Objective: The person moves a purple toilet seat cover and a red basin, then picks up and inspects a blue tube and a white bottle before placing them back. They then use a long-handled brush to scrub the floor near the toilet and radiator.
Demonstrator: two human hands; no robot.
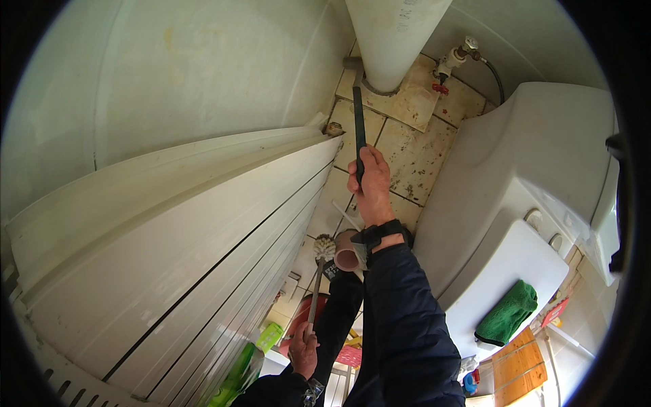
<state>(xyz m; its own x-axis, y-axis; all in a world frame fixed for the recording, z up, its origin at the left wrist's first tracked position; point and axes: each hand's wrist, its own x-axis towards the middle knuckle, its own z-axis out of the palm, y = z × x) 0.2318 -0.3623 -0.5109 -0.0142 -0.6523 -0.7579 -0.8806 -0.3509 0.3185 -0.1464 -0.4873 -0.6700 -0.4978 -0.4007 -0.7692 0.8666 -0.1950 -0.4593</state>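
Observation:
My right hand grips the dark handle of a long tool that has a grey crosswise head. That head lies low by the foot of a white plastic pipe, over yellowed floor tiles; whether it touches them I cannot tell. Lower in the view, my left hand is closed around the grey handle of a toilet brush, its white bristles pointing away from me. Beside the bristles is a pinkish cylindrical holder, partly hidden by my right wrist. Dark stains and specks mark the tiles.
White folding panels line the left. A white toilet stands on the right, with a green cloth on its white tank top. A valve with a red handle sits near the wall. Green packaging is at lower left.

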